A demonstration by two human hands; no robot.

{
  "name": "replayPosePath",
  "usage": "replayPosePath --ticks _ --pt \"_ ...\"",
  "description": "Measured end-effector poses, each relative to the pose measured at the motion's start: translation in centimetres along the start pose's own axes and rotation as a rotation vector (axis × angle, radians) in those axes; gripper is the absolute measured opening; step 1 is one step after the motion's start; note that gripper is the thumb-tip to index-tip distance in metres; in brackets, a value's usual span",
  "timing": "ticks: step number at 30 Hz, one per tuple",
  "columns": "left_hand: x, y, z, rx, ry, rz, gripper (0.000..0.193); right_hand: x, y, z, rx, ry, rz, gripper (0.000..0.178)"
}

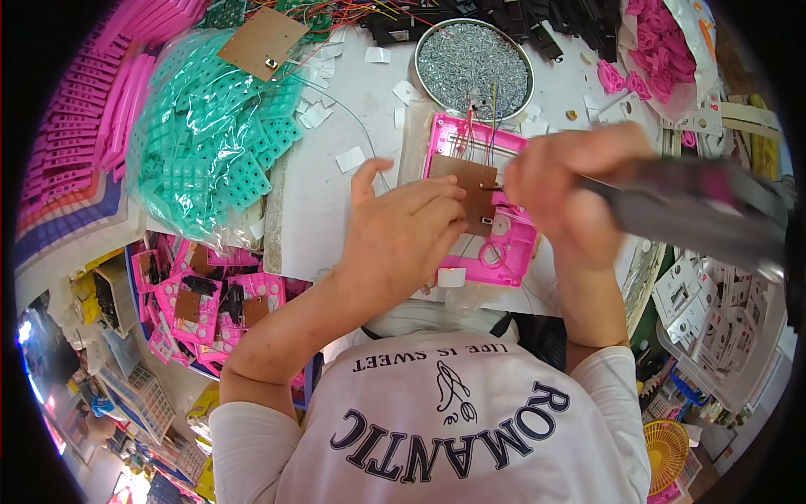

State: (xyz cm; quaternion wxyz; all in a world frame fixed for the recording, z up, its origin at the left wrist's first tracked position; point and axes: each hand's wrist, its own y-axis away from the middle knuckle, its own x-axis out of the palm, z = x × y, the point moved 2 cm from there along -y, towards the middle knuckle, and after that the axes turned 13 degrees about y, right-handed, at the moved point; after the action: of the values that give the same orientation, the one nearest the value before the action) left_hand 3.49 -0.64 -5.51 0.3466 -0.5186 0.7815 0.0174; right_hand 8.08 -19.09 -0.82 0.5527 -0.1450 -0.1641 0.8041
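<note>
A pink plastic casing (518, 267) lies on the table in front of me, with a brown circuit board (475, 181) inside it. Thin coloured wires run from the board over the casing's far part. My left hand (403, 227) rests at the board's left side, its bent fingertips pressed on it and one finger sticking out away from it. In my right hand (579, 185) is a dark grey power screwdriver (697, 210), blurred by motion, its body rising toward the right. The fingers wrap round its front end, over the casing's right edge. What its tip touches is hard to make out.
Beyond the casing stands a round metal bowl (417, 63) of small screws. A clear bag of turquoise plastic parts (210, 143) is on the left, beside stacked pink parts (71, 126). Below left sits a heap of assembled pink casings (197, 307); black parts (579, 25) lie behind.
</note>
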Motion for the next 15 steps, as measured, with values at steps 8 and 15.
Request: replayPosePath --ticks 8,15 --pt "0.6 -1.0 0.2 0.015 0.15 -0.103 0.011 0.8 -0.4 3.5 0.003 -0.159 0.014 0.029" --pt "0.2 -2.3 0.2 0.138 0.099 -0.059 0.013 0.7 -0.3 3.2 0.029 -0.185 -0.004 0.031"
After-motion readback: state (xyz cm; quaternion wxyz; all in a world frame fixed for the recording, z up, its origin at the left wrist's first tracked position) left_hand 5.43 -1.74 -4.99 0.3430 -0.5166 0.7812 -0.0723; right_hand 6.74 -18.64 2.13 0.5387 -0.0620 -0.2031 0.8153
